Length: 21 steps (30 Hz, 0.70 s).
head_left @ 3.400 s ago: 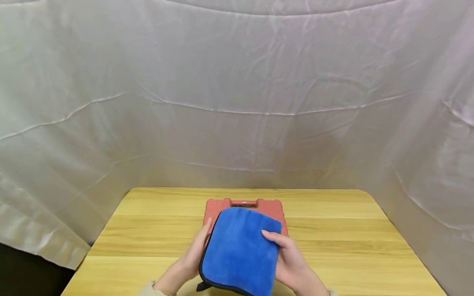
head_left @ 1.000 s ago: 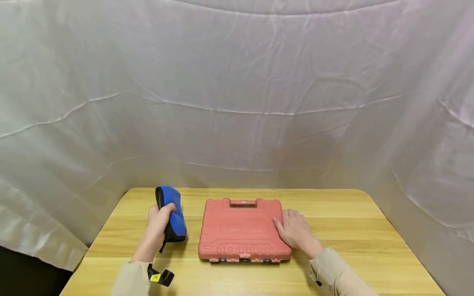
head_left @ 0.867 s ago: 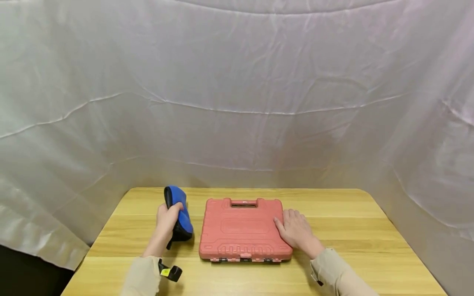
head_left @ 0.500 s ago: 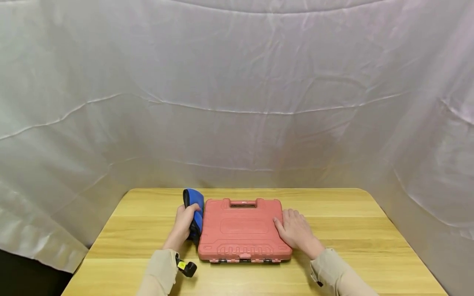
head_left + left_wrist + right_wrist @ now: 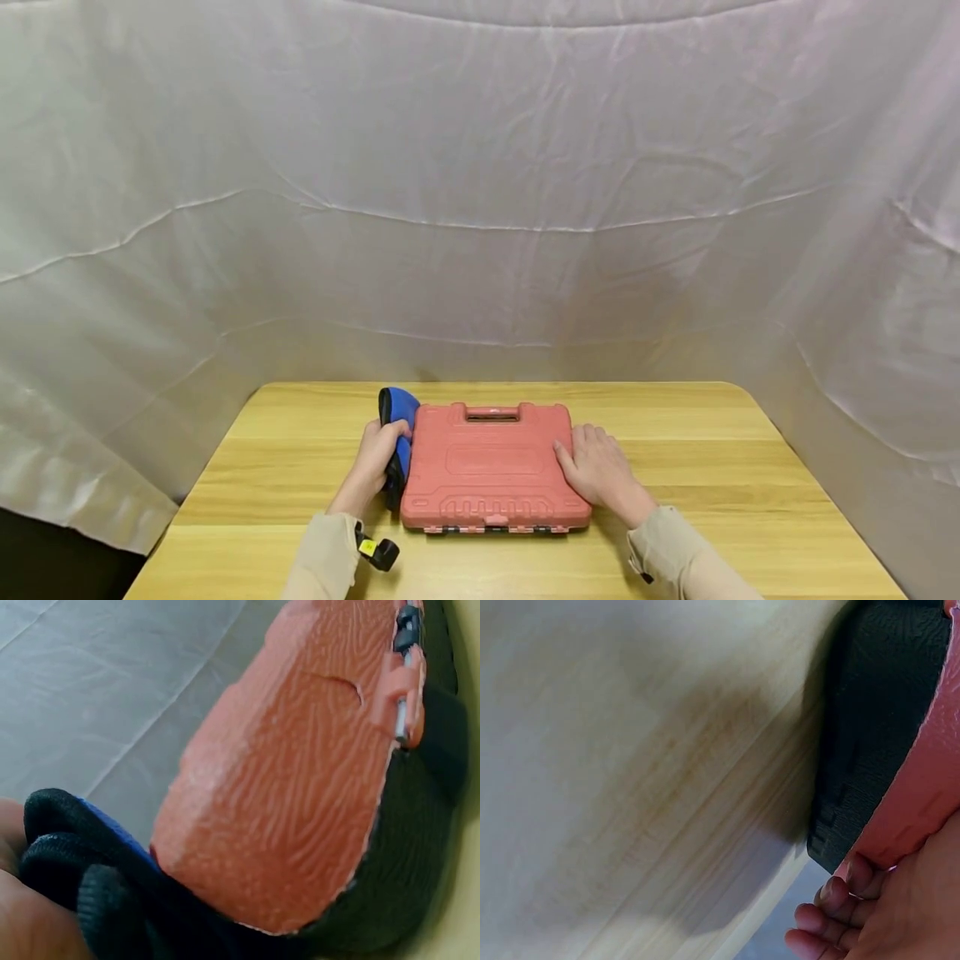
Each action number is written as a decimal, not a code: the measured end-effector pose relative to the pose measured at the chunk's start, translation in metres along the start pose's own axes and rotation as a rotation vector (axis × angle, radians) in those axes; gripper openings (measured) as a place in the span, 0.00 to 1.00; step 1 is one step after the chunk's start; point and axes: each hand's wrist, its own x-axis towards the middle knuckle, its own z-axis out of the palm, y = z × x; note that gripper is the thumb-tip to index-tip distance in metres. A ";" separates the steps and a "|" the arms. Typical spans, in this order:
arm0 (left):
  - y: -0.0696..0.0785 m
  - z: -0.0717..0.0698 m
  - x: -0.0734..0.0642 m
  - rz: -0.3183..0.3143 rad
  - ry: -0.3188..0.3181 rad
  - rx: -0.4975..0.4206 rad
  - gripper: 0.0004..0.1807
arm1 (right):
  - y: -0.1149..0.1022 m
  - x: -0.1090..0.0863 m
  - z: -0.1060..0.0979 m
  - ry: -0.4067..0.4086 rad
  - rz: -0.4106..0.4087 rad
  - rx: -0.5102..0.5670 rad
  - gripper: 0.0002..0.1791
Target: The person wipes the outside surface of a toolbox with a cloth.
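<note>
As LH (image 5: 376, 452) grips cloth (image 5: 404, 406), case (image 5: 491, 468) adj.

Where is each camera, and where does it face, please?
Head: head-worn, facing forward and down at the red case; left hand, right hand, sleeves show.
Left wrist: worn there, facing the case's side and blue cloth; left hand partly shows.
Right wrist: worn there, facing table and case; right hand partly shows.
Head and left wrist share the cloth.

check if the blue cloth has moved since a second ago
Yes: in the head view, the blue cloth moved right, closing the gap to the unmoved red case.
</note>
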 end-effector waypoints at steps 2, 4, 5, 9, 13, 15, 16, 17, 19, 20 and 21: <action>0.000 -0.001 -0.002 0.002 -0.006 0.018 0.07 | -0.002 0.001 -0.002 -0.019 0.016 0.008 0.20; 0.001 -0.002 -0.005 0.002 -0.013 0.031 0.08 | -0.004 0.001 -0.003 -0.037 0.030 0.008 0.19; 0.001 -0.002 -0.006 0.005 -0.020 0.039 0.08 | -0.004 0.001 -0.004 -0.045 0.036 0.005 0.19; 0.004 -0.003 -0.013 0.013 -0.041 0.054 0.08 | -0.006 0.002 -0.005 -0.054 0.046 -0.012 0.18; 0.006 -0.006 -0.021 0.009 -0.058 0.062 0.08 | -0.007 0.002 -0.007 -0.051 0.049 -0.018 0.18; 0.006 -0.007 -0.025 0.004 -0.066 0.065 0.08 | -0.008 0.002 -0.007 -0.053 0.052 -0.012 0.18; 0.006 -0.008 -0.027 -0.001 -0.069 0.067 0.09 | -0.008 0.002 -0.008 -0.055 0.053 -0.010 0.18; 0.006 -0.009 -0.029 -0.003 -0.073 0.069 0.09 | -0.009 0.002 -0.008 -0.058 0.053 -0.010 0.18; 0.006 -0.011 -0.033 -0.008 -0.079 0.075 0.11 | -0.009 0.002 -0.009 -0.063 0.055 -0.007 0.18; 0.005 -0.012 -0.035 -0.010 -0.084 0.080 0.11 | -0.009 0.002 -0.008 -0.064 0.056 -0.007 0.18; 0.005 -0.013 -0.037 -0.014 -0.086 0.082 0.11 | -0.009 0.002 -0.008 -0.064 0.056 -0.006 0.18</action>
